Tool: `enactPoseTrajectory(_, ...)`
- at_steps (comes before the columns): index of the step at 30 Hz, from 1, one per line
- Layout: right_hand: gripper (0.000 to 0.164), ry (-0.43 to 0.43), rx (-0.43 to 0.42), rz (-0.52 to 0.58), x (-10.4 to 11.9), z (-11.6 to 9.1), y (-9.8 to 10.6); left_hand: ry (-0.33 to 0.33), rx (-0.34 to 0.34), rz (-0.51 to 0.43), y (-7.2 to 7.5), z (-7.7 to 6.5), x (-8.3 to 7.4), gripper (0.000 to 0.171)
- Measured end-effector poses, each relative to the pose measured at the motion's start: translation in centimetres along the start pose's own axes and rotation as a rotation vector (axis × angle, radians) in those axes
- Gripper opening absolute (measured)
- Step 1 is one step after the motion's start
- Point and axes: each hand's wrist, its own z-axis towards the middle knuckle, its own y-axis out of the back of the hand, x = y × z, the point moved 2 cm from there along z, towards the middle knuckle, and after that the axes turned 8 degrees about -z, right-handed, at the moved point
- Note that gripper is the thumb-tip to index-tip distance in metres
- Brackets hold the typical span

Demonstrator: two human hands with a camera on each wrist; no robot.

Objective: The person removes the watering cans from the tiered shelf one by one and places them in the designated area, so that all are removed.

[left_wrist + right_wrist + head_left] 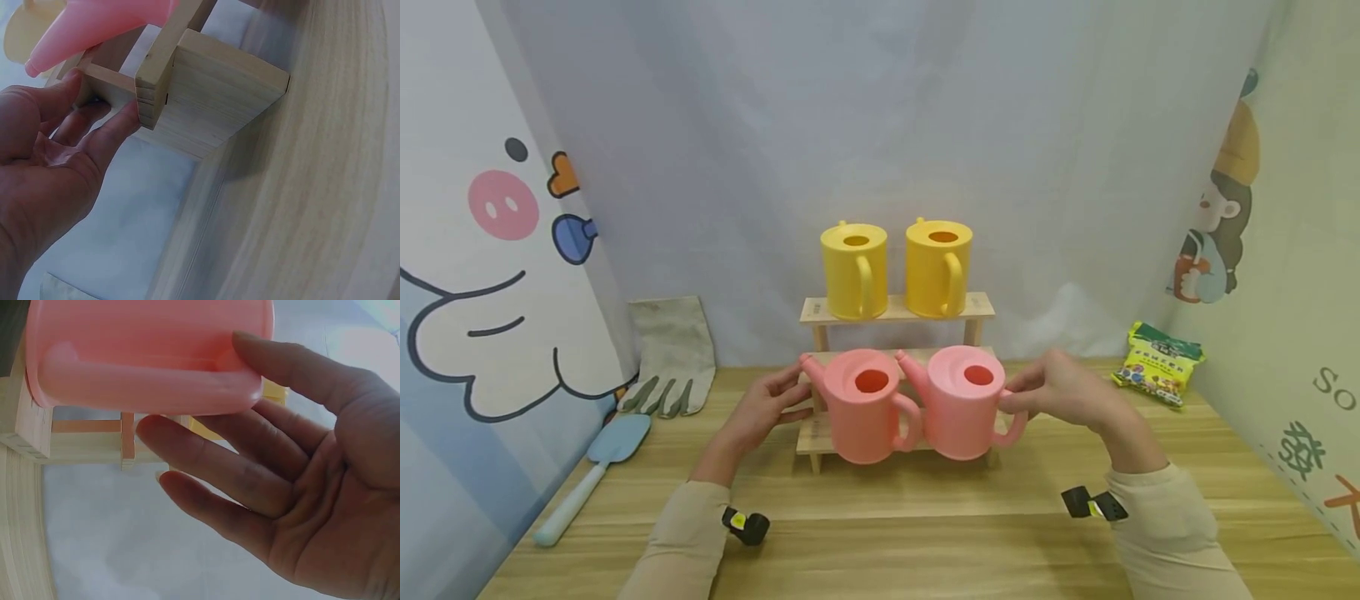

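Two pink watering cans stand side by side on the lower part of a stepped wooden stand point(824, 439), spouts to the left. The left can point(861, 425) is a deeper coral pink, the right can point(961, 421) lighter. My left hand point(769, 407) holds the stand's left end, thumb and fingertips against the wood point(150, 81) below the coral spout. My right hand point(1060, 390) pinches the lighter can's handle point(150, 387); its thumb lies on the upper part, other fingers extend past the handle. Two yellow watering cans point(855, 275) point(937, 271) stand on the top step.
At the left lie a grey-green work glove point(672, 350) and a light blue hand trowel point(617, 439). A green and yellow packet point(1159, 364) leans near the right wall. A pale curtain point(1037, 150) hangs behind the stand.
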Motion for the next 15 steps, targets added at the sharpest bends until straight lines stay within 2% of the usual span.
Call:
enactPoseTrajectory(9,0.019,-0.042,-0.003,0.011,0.06,0.06,0.01,-0.001,-0.009,0.003,0.12,-0.01,0.02,0.058)
enactPoseTrajectory(15,0.023,-0.079,-0.056,0.000,-0.22,-0.15,0.54,-0.005,-0.005,0.009,0.24,0.02,0.22,0.058)
